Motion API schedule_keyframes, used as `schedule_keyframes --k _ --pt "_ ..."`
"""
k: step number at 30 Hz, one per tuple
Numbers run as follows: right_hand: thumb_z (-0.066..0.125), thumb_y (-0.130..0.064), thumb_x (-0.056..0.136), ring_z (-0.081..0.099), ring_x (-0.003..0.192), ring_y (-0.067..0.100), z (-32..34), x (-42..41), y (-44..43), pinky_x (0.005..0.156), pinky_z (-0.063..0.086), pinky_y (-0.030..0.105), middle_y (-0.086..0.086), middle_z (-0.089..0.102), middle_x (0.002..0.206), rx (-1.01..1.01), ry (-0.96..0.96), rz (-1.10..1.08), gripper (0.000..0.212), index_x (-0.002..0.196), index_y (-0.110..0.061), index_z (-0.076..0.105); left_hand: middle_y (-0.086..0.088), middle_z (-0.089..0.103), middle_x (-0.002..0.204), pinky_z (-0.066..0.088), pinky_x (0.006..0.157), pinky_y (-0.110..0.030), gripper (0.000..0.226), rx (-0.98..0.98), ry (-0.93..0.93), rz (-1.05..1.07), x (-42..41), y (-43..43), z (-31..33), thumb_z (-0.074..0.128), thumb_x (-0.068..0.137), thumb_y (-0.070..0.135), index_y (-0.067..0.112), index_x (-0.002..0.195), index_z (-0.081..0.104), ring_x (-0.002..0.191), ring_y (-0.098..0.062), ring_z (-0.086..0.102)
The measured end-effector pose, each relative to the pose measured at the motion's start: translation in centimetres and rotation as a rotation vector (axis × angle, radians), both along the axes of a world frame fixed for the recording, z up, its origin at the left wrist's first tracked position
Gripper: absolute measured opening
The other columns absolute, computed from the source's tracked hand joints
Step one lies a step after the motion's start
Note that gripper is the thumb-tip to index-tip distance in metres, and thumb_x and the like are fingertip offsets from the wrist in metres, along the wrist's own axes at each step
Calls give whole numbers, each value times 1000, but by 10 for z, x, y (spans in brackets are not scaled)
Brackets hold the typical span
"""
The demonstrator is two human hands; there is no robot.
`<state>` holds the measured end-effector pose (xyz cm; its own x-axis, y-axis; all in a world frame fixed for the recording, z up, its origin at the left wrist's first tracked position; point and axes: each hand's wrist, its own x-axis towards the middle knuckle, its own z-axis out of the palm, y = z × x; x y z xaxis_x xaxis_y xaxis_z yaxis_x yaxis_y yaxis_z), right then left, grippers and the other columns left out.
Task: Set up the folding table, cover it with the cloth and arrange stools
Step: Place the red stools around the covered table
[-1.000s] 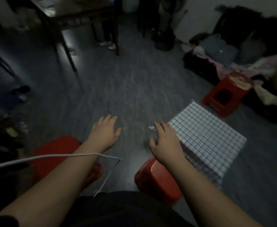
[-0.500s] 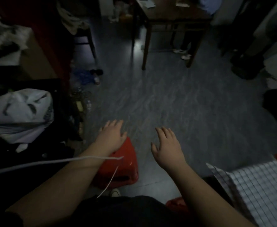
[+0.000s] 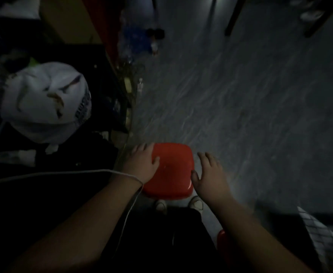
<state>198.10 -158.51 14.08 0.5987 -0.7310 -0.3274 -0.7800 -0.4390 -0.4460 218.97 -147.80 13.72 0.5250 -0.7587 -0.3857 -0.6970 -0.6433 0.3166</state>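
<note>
Checkered cloth (image 3: 323,239) looks draped; arranging remains.
Left grip (image 3: 142,163) and right grip (image 3: 209,174) flank red stool (image 3: 173,168), fingers spread, clasping nothing.

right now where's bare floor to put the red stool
Bare grey floor runs ahead and right of the red stool, between the table legs and the checked cloth. Left is crowded: white bag, bottles and dark clutter.

White bundle (image 3: 43,103) at left; grey floor (image 3: 240,105) — dark furniture legs (image 3: 234,18) at top right, thin white cord (image 3: 53,174) lower left
</note>
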Motion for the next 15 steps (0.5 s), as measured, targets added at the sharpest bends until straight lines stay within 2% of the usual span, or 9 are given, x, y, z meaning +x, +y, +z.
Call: schedule_keyframes --k 3,7,10,12,15 --pt "64 -32 88 29 145 32 -89 8 -14 116 29 43 16 33 157 139 40 13 76 154 -13 30 -12 36 156 31 115 -42 65 92 80 81 -1 -2 -70 51 95 43 19 152 31 141 -32 34" --pt "66 -40 89 25 146 37 -206 15 -33 112 33 51 17 23 161 286 125 -23 87 157 -19 16 -14 31 157 29 117 -42 76 134 160 170 4 -6 -178 59 91 43 19 155 24 142 -33 31" --pt "72 -49 84 23 145 43 -278 21 -43 111 32 56 20 13 163 358 156 -50 107 158 -27 -2 -18 4 164 24 117 -51 100 223 235 321 13 2 -253 69 85 47 28 158 4 147 -40 16" --pt "75 -51 80 25 144 44 -313 21 -44 110 34 58 18 10 163 386 110 -93 116 157 -32 -10 -19 -12 163 23 116 -58 112 256 285 399 15 11 -292 73 81 51 36 156 -10 148 -45 8" --pt "77 -41 81 33 142 32 -338 19 -37 110 36 50 9 16 161 395 -54 -144 117 156 -34 -13 -23 -6 162 27 114 -56 118 139 364 453 12 22 -323 75 81 47 40 152 -18 146 -45 18"
